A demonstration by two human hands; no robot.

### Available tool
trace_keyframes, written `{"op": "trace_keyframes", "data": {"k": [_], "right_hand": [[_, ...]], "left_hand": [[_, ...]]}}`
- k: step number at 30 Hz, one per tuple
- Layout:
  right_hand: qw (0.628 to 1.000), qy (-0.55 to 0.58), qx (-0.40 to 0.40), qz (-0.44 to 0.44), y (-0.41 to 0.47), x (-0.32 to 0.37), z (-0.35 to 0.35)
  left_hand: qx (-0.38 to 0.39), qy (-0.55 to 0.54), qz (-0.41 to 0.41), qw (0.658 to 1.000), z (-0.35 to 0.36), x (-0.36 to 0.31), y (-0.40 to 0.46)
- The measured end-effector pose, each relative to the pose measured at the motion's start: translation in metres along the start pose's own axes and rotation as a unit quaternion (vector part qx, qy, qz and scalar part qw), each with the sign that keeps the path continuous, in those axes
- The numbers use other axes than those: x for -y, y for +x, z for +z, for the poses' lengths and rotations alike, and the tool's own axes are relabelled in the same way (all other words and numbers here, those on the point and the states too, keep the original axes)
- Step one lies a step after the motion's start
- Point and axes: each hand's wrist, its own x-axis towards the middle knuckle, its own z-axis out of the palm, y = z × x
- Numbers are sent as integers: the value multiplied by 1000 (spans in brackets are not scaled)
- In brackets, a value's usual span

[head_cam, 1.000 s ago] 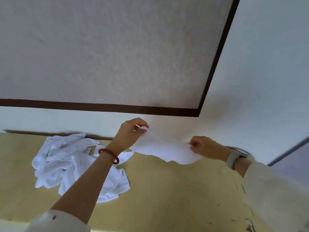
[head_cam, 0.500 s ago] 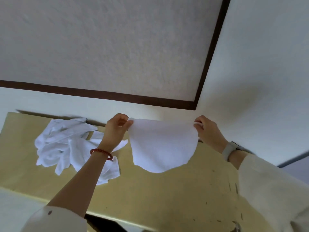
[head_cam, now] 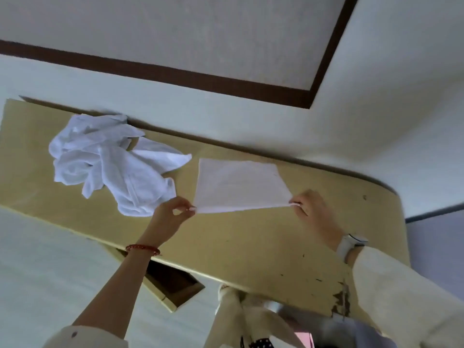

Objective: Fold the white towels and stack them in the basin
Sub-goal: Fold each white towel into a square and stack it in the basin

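A white towel [head_cam: 239, 184] lies spread flat on the yellow table [head_cam: 251, 242], its far edge near the wall. My left hand [head_cam: 173, 214] pinches its near left corner between thumb and fingers. My right hand [head_cam: 310, 208] pinches the near right corner. To the left, a crumpled pile of white towels [head_cam: 110, 159] lies on the table, close to my left hand. No basin is in view.
The table stands against a white wall [head_cam: 376, 109] with a dark-framed panel [head_cam: 175, 33]. Its near right edge has chipped paint [head_cam: 340, 300]. An open drawer or recess [head_cam: 173, 282] shows under the near edge. Light fabric [head_cam: 241, 320] hangs below the table edge.
The towel hung in the air between my raised hands; now it lies flat on the table and both hands have come down toward me, still pinching its corners.
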Motion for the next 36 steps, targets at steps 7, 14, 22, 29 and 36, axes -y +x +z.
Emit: {"op": "trace_keyframes", "data": {"k": [7, 14, 22, 29, 36], "right_hand": [[982, -6, 176, 62, -73, -37, 59], [988, 66, 53, 127, -51, -30, 63], [963, 185, -48, 191, 19, -19, 71], [958, 191, -80, 200, 54, -24, 90], [954, 141, -100, 243, 70, -24, 100]], "left_hand": [[172, 37, -138, 975, 62, 68, -26], [52, -98, -143, 984, 70, 69, -3], [-57, -217, -126, 966, 85, 62, 48], [-123, -135, -102, 978, 108, 56, 77], [-200, -64, -103, 972, 109, 59, 89]]}}
